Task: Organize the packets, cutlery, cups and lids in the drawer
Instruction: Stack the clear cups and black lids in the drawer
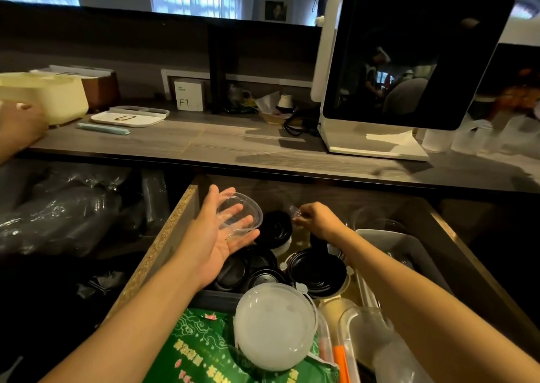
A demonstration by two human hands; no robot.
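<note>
Over the open wooden drawer (pixel 163 245), the left hand (pixel 222 230) lies flat, fingers spread, carrying a clear round plastic lid (pixel 241 213) on its palm. The right hand (pixel 317 220) pinches a small clear plastic piece (pixel 295 211) above black round lids (pixel 317 268).

The drawer (pixel 163 236) is pulled open and full of stuff. A clear round lid (pixel 241 211) lies on the straight fingers of the left hand (pixel 225 236), up over the back of the drawer. The right hand (pixel 317 219) pinches a tiny clear thing (pixel 295 211); it is too small to tell what it is. Under the hands sit lots of black round lids (pixel 317 270), some piled up. At the front a big cloudy white lid (pixel 274 325) rests partly on a green packet (pixel 198 350). Clear trays (pixel 377 344) lie on the right side, with orange sticks (pixel 340 359) beside them.
</note>
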